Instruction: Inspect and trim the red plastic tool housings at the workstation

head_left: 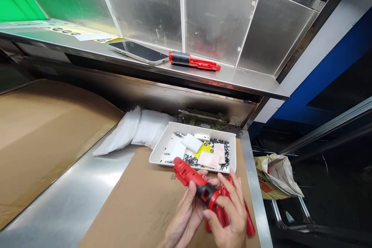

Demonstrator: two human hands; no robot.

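Observation:
A red and black plastic tool housing (193, 178) is held tilted over the cardboard, its black end with a red ring toward the lower right. My left hand (186, 213) wraps round it from below, thumb on the near side. At the ringed end, my right hand (231, 209) has its thumb and index finger closed on the rim, while its other fingers stretch upward. Behind and under the right hand lie several red plastic parts (250, 223), partly hidden by the fingers.
A white tray (157, 159) holds small black pieces, white pads and a yellow sticker sheet. White foam sheets (151, 126) lie left of it, near a large cardboard box (55, 124). On the shelf rest a phone (139, 52) and another red-black housing (193, 61). A paper bag (279, 174) stands right.

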